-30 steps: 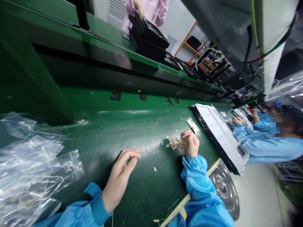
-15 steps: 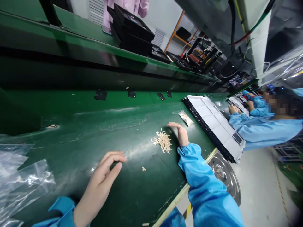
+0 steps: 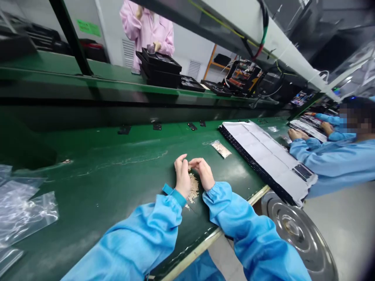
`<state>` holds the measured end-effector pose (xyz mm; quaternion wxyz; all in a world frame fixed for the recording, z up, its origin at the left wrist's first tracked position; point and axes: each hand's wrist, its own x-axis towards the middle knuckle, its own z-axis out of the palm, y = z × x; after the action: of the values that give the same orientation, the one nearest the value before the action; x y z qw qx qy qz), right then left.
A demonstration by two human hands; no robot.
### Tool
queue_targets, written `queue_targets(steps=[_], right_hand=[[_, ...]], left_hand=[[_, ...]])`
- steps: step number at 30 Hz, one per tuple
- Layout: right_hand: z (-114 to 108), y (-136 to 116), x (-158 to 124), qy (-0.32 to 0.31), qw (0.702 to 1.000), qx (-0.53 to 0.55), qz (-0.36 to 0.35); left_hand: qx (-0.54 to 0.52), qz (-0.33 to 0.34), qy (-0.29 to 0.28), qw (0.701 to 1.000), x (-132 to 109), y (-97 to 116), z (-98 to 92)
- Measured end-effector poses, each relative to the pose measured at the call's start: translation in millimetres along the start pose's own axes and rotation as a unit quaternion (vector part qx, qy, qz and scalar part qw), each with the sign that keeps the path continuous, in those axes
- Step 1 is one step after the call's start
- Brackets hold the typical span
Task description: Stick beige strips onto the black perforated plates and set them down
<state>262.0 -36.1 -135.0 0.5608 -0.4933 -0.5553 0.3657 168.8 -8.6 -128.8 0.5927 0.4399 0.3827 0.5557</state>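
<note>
From the head view we look along a green tabletop [image 3: 96,171] and see our left hand [image 3: 183,177] and right hand [image 3: 203,171] close together near its front edge, both curled, with the fingertips meeting or nearly so. We cannot tell whether they pinch anything, since the fingers hide what lies between them. Under and between the hands sits a small pile of pale slivers [image 3: 192,191], thin and stick-like. They lie every which way and share no long axis, though the pile itself runs roughly from the hands toward our body. With bits this small, we do best to work with the fingertips, low over the tabletop and with the wrists resting, so that nothing scatters. Just beyond the right hand lies a small clear bag [image 3: 221,149] of similar pale bits, and farther right a black-edged white board [image 3: 263,156]. Loose plastic bags [image 3: 20,207] lie well to the left. On the right, a co-worker's blue sleeve [image 3: 331,160] reaches over the tabletop, and across the line a person in a pink coat [image 3: 149,33] stands by stacked black trays [image 3: 159,68]
</note>
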Motion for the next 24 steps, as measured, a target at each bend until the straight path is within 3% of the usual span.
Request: queue_targets(steps=[3, 7, 9, 13, 16, 19, 22, 24], right_hand=[[-10.2, -1.9, 3.8, -0.016, 1.0, 0.015, 0.004], [-16.8, 0.1, 16.2, -0.068, 0.997, 0.045, 0.02], [-18.0, 4.2, 26.0, -0.078, 0.994, 0.068, 0.027], [-21.0, 13.5, 37.1, -0.069, 0.99, 0.116, 0.037], [-24.5, 11.2, 30.0, -0.087, 0.987, 0.132, 0.044], [-28.6, -1.0, 16.3, -0.129, 0.982, 0.129, 0.045], [-32.0, -12.3, 2.7, -0.138, 0.989, 0.015, -0.042], [-31.7, -14.5, -6.6, -0.161, 0.971, -0.123, -0.129]], left_hand=[[-0.036, 0.013, -0.031, 0.999, 10.2, 11.7, -23.6], [-0.049, -0.022, -0.058, 0.997, 29.2, 19.4, -54.8], [-0.048, -0.044, -0.074, 0.995, 43.0, 14.6, -53.3], [-0.043, -0.085, -0.132, 0.987, 60.0, 3.0, -26.1], [-0.036, -0.12, -0.169, 0.978, 49.7, 3.2, -10.3], [-0.044, -0.156, -0.182, 0.97, 23.4, 7.8, -8.3], [-0.108, -0.186, -0.178, 0.96, 0.0, 12.2, -13.2], [-0.135, -0.179, -0.168, 0.96, -6.6, 15.7, -18.1]])
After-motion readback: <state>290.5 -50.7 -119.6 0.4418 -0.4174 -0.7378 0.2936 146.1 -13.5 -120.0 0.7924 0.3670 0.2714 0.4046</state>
